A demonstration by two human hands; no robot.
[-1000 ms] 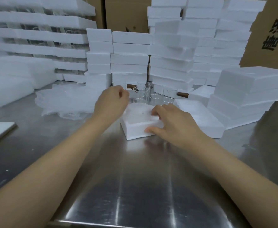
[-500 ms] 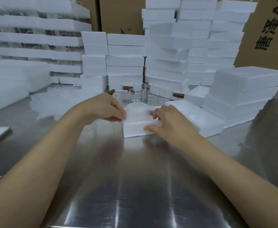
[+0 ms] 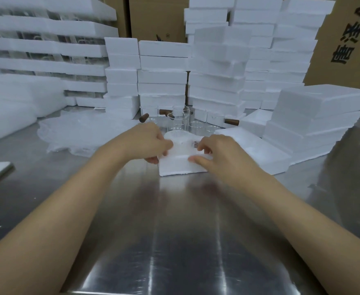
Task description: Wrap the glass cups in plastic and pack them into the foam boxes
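Both hands are closing on one foam box [image 3: 181,168] at the middle of the steel worktop [image 3: 174,231], where I am seating a wrapped cup [image 3: 180,137], a pale, plastic-covered round showing above the rim. My left hand [image 3: 141,143] is curling over the box's left edge, thumb at the near-left corner and fingertips against the wrap. My right hand [image 3: 221,155] is gripping the right side, thumb lying along the near wall and fingers hooking over the top. Neither hand is spread flat.

Just beyond the box, bare glass cups [image 3: 181,121] with brown handles are waiting, near the foot of the far foam stacks [image 3: 162,75]. Loose plastic sheets [image 3: 83,133] are lying to the left, and flat foam pieces [image 3: 258,150] are sitting just to the right.

I am judging that the cup is going in, with no lid on yet. Doing it well is looking like a matter of pressing evenly from both sides, tucking stray plastic inside the cavity so nothing is catching under a lid, and steadying the light box against sliding on the slick metal. How deep the cup is sitting, I cannot tell.
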